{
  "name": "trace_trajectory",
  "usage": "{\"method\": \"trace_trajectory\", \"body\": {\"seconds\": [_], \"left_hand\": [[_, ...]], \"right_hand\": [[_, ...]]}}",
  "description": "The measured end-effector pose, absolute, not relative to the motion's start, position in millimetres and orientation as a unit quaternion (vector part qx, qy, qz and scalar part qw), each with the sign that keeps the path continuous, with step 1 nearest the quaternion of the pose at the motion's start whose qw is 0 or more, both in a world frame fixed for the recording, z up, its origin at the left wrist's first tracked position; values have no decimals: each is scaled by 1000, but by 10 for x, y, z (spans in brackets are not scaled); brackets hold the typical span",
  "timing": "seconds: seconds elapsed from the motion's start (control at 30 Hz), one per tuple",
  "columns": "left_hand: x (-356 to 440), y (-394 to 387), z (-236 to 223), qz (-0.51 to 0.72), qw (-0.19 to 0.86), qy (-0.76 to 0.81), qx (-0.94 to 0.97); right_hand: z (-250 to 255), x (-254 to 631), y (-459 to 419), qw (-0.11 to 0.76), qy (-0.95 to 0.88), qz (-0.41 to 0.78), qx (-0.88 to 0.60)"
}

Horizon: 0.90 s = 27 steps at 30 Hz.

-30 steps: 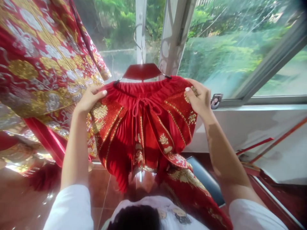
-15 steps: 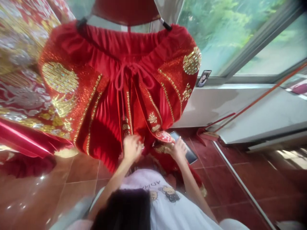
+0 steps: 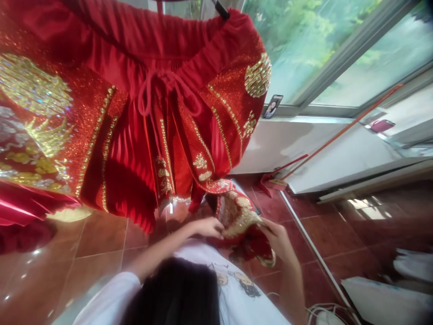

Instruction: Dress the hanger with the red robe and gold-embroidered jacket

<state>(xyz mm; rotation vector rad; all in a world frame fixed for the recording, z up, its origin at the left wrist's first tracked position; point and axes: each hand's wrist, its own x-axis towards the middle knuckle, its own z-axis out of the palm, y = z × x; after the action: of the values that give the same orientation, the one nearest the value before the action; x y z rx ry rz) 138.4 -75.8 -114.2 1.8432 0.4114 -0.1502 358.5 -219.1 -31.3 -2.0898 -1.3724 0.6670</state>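
A red pleated skirt (image 3: 189, 104) with gold beading and glittering round motifs hangs by its gathered waist from a clip (image 3: 221, 9). Its drawstring (image 3: 165, 76) is tied in a bow. One gold-embroidered skirt panel (image 3: 241, 210) is pulled forward and folded, its lower end bunched between my hands. My right hand (image 3: 279, 237) pinches this panel's right edge. On the panel's left edge, my left hand (image 3: 209, 227) is closed with curled fingers; the exact fold it grips is partly hidden.
A phone (image 3: 273, 106) leans at the window sill. Against the white wall stand a long-handled orange pole (image 3: 345, 128) and a red dustpan (image 3: 267, 184). Other patterned fabric (image 3: 20, 158) hangs at left. Cables (image 3: 326, 311) lie on the tiled floor at lower right.
My left hand has moved right, from the skirt's middle to the pulled-out panel. My right hand has shifted right and lower. The view has moved closer, with the skirt further left.
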Motion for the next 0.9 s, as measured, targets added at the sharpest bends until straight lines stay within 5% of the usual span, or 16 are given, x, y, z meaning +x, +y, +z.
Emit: {"method": "trace_trajectory", "body": {"seconds": [0.17,0.33,0.5,0.67,0.73,0.83,0.9], "left_hand": [[869,-865,-345,17,739,104,666],[338,-688,-166,327,622,391,594],[-14,-770,-221,384,746,356,411],[-376,-1029,-6,435,769,280,374],[-565,-1168,163,428,746,283,425],[-793,-1321,501,414,660,272,565],[-886,-1334,750,399,583,283,649]], "right_hand": [[525,3496,-2381,418,-585,255,-646],[627,2723,-1878,479,-615,186,-598],[567,1747,-1458,289,-767,349,-455],[785,1781,-1261,110,-852,445,-253],[888,1991,-1082,188,-825,513,-146],[997,2127,-687,436,-705,536,-158],[1018,1992,-426,455,-693,523,-199]]}}
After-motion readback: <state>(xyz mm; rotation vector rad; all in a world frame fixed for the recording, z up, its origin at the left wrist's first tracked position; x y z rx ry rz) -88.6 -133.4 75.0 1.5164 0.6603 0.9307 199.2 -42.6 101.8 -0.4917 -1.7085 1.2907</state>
